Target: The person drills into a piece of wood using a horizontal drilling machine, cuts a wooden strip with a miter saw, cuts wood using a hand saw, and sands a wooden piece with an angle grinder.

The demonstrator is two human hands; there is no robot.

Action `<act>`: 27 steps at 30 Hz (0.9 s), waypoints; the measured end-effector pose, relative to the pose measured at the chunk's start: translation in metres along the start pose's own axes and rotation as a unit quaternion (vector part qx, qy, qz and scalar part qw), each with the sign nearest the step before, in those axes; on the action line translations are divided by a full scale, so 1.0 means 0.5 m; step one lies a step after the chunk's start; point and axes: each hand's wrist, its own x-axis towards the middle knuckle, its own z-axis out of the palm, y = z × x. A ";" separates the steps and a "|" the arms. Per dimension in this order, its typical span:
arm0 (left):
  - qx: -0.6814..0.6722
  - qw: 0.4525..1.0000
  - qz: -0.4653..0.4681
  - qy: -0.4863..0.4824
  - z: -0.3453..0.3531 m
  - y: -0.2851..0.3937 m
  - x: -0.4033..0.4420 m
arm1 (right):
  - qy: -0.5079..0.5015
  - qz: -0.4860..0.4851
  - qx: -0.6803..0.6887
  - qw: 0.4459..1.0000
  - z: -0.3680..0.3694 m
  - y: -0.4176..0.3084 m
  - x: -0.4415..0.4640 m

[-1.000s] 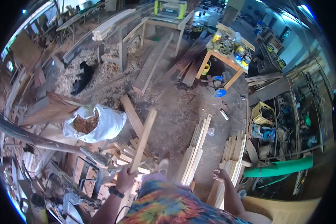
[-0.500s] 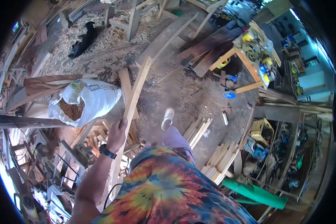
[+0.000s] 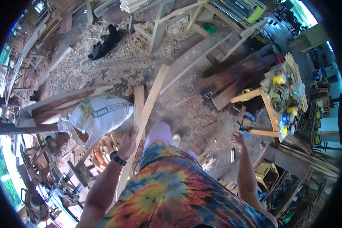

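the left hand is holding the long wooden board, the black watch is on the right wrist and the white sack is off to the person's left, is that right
The wrist is wrong: the head view shows the black watch on the left wrist. The left hand does hold the long wooden board, and the white sack is off to the left.

plank partly hidden (lower end), ryobi machine cropped

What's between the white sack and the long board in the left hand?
A second wooden board, on the floor. The head view shows it between the white sack and the long board in the left hand.
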 end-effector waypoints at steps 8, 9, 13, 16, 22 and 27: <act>0.129 0.973 0.181 0.067 0.000 0.058 0.291 | -0.144 0.084 -0.047 0.985 0.020 -0.092 0.329; 0.119 0.976 0.168 0.066 0.001 0.083 0.320 | -0.123 0.120 -0.073 0.982 0.028 -0.132 0.325; 0.025 0.996 0.064 0.061 0.013 0.252 0.382 | -0.097 0.183 -0.208 0.956 -0.001 -0.288 0.360; 0.004 0.996 0.053 0.074 -0.003 0.285 0.462 | -0.076 0.202 -0.183 0.959 -0.015 -0.391 0.432; 0.055 0.986 0.081 0.133 0.007 0.380 0.577 | -0.161 -0.287 -0.767 0.550 -0.125 -0.642 0.718; 0.102 0.977 0.048 0.180 0.049 0.439 0.651 | -0.114 -0.417 -0.705 0.563 -0.126 -0.949 0.959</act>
